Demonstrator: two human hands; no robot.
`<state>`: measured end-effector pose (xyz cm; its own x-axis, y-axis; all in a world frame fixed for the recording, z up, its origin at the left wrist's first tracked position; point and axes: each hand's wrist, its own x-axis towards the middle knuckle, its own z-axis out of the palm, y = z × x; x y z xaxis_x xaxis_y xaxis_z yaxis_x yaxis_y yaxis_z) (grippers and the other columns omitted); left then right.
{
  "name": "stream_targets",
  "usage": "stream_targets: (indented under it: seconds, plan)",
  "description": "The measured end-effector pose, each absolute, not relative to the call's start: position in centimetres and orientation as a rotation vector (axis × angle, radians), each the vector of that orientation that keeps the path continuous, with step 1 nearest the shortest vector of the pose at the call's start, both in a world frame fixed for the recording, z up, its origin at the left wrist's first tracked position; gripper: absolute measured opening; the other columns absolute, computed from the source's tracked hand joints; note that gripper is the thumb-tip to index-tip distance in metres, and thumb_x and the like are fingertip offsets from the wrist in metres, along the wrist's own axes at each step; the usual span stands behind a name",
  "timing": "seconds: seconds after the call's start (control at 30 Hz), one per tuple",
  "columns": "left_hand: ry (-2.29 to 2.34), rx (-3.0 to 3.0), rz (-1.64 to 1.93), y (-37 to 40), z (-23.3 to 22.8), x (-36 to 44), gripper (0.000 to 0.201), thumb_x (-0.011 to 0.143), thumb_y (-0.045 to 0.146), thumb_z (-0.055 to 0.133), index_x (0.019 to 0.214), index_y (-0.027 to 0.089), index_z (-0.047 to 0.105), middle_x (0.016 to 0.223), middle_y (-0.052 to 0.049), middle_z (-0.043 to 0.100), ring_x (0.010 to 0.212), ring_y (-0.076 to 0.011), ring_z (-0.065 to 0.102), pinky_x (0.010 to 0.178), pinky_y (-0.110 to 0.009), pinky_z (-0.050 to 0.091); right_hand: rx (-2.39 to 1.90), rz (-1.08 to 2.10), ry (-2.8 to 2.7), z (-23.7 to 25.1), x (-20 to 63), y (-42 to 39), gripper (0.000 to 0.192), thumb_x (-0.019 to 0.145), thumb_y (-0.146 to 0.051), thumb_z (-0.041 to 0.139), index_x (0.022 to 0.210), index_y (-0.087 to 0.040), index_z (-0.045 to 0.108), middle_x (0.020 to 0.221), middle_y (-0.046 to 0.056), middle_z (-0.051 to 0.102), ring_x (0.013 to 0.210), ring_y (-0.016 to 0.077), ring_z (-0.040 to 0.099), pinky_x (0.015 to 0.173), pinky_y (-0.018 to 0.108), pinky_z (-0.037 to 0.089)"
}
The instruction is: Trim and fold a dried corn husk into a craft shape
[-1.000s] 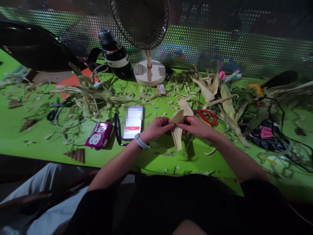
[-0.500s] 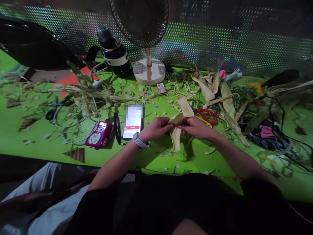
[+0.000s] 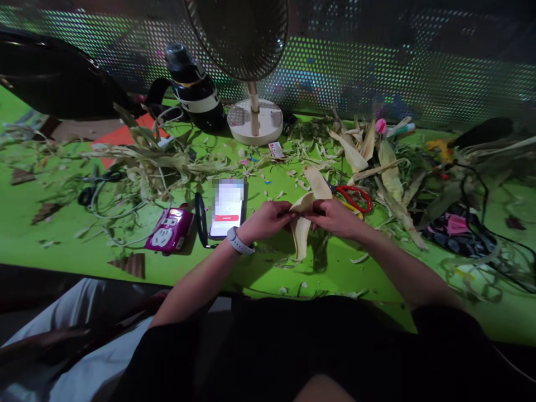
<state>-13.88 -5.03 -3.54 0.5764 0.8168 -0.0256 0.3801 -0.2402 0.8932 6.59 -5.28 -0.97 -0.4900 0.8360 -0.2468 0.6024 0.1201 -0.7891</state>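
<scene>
Between my two hands, above the green table (image 3: 259, 273), is a pale dried corn husk (image 3: 300, 239), narrowed where the fingers grip it, with one end spread upward and the other hanging down. My left hand (image 3: 270, 220) pinches it from the left and wears a light grey wristband. From the other side my right hand (image 3: 333, 216) pinches the same husk, its fingertips partly behind it. Another flat husk piece (image 3: 317, 181) lies just beyond my hands. Scissors with red handles (image 3: 355, 199) rest close to my right hand.
A lit phone (image 3: 227, 209) and a purple power socket block (image 3: 170, 230) lie to the left. Behind stand a fan (image 3: 255, 125) and a black bottle (image 3: 196, 92). Husk heaps (image 3: 391, 173) and scraps litter the table. Black scissors (image 3: 94, 187) lie far left.
Both hands stay in nearly the same place on the husk. My right fingertips shift slightly, going further behind the husk. Nothing else visibly moves.
</scene>
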Motion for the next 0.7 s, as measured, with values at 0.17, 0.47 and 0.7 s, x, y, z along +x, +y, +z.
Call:
stream_targets:
  seconds: [0.17,0.47,0.7]
  plan:
    - [1.092,1.973,0.550,-5.6,-2.7,-13.6,0.017,0.084,0.017,0.046,0.070,0.015,0.057,0.062,-0.001,0.061,0.055,-0.0101,0.054,0.055,-0.021,0.039,-1.501,0.951,-2.374,-0.5,6.2,-5.7,0.023,0.088,-0.030,0.049,0.082,-0.014,0.065,0.069,0.005,0.066,0.058,0.0129,0.054,0.056,0.024,0.037]
    - [1.323,2.108,0.532,-6.7,-3.2,-12.4,0.013,0.082,0.017,0.047,0.082,0.015,0.060,0.066,-0.006,0.063,0.056,-0.0153,0.053,0.053,-0.026,0.030,-1.685,0.437,-2.555,-1.7,5.0,-6.9,0.030,0.089,-0.030,0.041,0.094,-0.013,0.065,0.080,0.012,0.069,0.064,0.0204,0.059,0.060,0.030,0.034]
    - [1.423,2.182,0.488,-7.3,-3.4,-11.6,0.014,0.085,0.021,0.044,0.088,0.014,0.057,0.070,-0.008,0.061,0.056,-0.0167,0.051,0.055,-0.027,0.028,-1.707,0.381,-2.472,-2.4,4.2,-7.2,0.036,0.091,-0.031,0.037,0.095,-0.011,0.066,0.082,0.016,0.069,0.069,0.0238,0.063,0.064,0.033,0.037]
